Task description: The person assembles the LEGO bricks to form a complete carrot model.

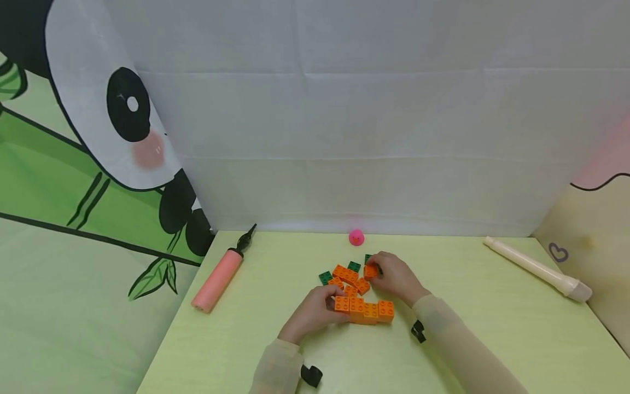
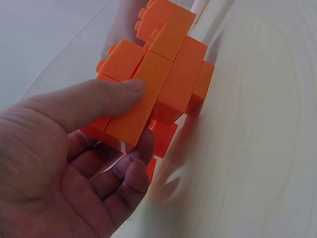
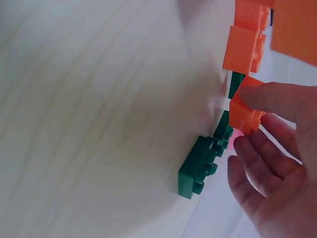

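Note:
My left hand (image 1: 315, 313) grips the left end of a built block of several orange bricks (image 1: 371, 313). In the left wrist view the thumb lies across the side of this block (image 2: 171, 74), with the other fingers beneath. My right hand (image 1: 397, 278) pinches a single orange brick (image 3: 245, 110) between thumb and fingers, at the right edge of the loose pile. Loose orange bricks (image 1: 345, 273) lie beyond the built block. Among them are green bricks (image 1: 354, 266); one green brick (image 3: 195, 168) shows close to the right fingers. The fingers partly hide the pinched brick.
A pink balloon pump (image 1: 218, 280) with a black nozzle lies at the table's left. A small pink ball-like toy (image 1: 356, 237) sits at the back, before the white cloth (image 1: 364, 120). At the right lies a long cream tube (image 1: 534, 266) on the pale yellow table (image 1: 443, 257).

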`<state>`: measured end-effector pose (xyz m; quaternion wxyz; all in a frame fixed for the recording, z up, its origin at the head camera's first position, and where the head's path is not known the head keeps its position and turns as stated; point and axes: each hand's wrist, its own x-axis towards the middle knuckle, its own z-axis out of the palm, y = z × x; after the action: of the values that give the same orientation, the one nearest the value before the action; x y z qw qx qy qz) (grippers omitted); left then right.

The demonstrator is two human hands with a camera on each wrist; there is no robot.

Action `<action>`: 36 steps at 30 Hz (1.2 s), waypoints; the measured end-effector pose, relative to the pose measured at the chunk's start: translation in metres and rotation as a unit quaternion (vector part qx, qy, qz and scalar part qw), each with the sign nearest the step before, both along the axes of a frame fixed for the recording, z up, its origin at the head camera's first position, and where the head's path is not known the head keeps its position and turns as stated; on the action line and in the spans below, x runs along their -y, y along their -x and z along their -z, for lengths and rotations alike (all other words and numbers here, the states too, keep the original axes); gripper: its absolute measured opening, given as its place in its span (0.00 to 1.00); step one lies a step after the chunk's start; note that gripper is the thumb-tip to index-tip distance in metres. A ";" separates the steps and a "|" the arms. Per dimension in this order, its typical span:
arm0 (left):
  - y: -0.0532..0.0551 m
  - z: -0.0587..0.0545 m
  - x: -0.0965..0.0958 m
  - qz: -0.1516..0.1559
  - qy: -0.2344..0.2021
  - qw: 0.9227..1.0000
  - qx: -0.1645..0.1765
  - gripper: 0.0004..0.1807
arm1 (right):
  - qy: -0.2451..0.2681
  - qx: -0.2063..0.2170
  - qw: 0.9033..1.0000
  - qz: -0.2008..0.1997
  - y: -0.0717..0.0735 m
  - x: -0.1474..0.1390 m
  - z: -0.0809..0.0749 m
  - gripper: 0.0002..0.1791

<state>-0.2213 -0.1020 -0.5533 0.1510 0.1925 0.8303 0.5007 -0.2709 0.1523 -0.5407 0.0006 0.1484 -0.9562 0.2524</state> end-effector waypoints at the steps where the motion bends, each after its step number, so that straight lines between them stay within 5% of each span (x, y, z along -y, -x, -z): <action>1: 0.000 0.000 0.000 0.000 -0.001 1.000 0.001 0.19 | 0.005 0.000 1.000 0.001 -0.001 0.000 -0.001 0.19; 12: 0.000 0.000 0.001 -0.002 0.001 1.000 0.008 0.20 | 0.033 -0.030 0.999 -0.026 -0.019 -0.006 -0.013 0.19; 21: 0.000 0.000 0.002 0.000 0.004 1.000 0.007 0.20 | 0.094 0.026 0.995 -0.028 -0.039 -0.003 -0.028 0.20; 36: 0.000 -0.001 0.001 0.004 -0.007 1.000 0.003 0.20 | 0.094 0.010 0.991 -0.097 -0.074 -0.004 -0.037 0.17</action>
<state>-0.2215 -0.1032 -0.5528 0.1545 0.1953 0.8257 0.5062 -0.1967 0.1566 -0.5042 -0.0196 0.2372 -0.9091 0.3418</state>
